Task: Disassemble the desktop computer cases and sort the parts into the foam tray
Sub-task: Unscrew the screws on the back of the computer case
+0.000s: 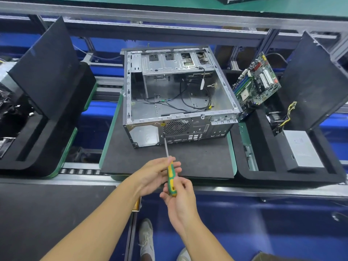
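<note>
Driving a long-shafted screwdriver with a green-and-yellow plastic handle (171, 173) into the rear panel of the open grey sheet-steel desktop case (177, 95), with the tip seated at the lower left corner of the round fan grille (177, 127). Gripping the butt of the handle in the right hand (178, 200), fingers curled round it. Steadying the upper end with the left hand (152, 174), fingers nearly straight and laid against it, not clamped.

Working on the case where it lies on its side, open face up, in the middle of a flat dark foam mat (197, 161). Mostly stripped, with thin black cables (181, 93) loose on its floor.

Probably light for its bulk by now and stiff overall, though thin and sharp-looking along the stamped edges. Best taken by the folded top rims on two opposite sides, never by the drive cage or the cables. Unlikely to slide on the foam under the screwdriver's push.

Sorting into the black foam tray (282, 176) just beside the mat on the right, already loaded with a green motherboard (256, 83) leaning on edge, a silver boxed power supply (301, 147) and an upright black panel (316, 81). Little room for swinging the case rightward, given the motherboard close to its right wall. More bare mat toward the near edge.
</note>
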A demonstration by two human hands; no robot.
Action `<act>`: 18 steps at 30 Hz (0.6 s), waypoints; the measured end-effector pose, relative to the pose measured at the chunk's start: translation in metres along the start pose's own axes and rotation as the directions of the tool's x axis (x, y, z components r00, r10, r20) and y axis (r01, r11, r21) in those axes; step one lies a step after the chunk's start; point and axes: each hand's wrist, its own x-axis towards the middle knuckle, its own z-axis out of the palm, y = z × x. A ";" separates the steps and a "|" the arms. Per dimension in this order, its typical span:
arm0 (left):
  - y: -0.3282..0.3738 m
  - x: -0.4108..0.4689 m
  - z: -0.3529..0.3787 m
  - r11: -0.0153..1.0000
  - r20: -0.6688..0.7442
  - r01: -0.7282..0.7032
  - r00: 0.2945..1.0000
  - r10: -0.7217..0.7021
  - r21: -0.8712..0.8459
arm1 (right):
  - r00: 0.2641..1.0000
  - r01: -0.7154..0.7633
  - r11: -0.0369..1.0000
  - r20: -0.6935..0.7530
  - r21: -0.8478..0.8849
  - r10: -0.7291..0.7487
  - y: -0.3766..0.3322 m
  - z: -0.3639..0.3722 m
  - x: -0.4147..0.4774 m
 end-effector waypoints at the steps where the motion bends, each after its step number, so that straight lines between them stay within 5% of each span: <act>1: -0.002 0.000 0.003 0.998 -0.049 -0.005 0.999 0.008 0.070 | 1.000 0.020 1.000 0.005 -0.018 -0.020 0.001 -0.001 0.000; 6: -0.005 0.006 0.011 0.997 -0.151 0.013 0.989 -0.002 0.075 | 1.000 -0.026 0.991 0.016 0.134 0.024 0.002 -0.002 0.002; 11: -0.002 0.004 0.011 0.998 -0.041 0.010 0.999 -0.013 -0.064 | 0.967 -0.250 0.947 0.093 0.202 0.236 -0.009 -0.008 -0.001; 15: 0.003 0.002 0.009 0.996 0.038 0.027 0.999 -0.024 -0.087 | 0.990 -0.135 0.970 0.073 0.204 0.122 -0.010 -0.006 0.001; 18: 0.002 0.003 0.013 1.000 -0.045 0.009 0.999 -0.009 -0.014 | 0.997 -0.031 0.992 0.070 0.126 0.022 -0.007 -0.007 0.003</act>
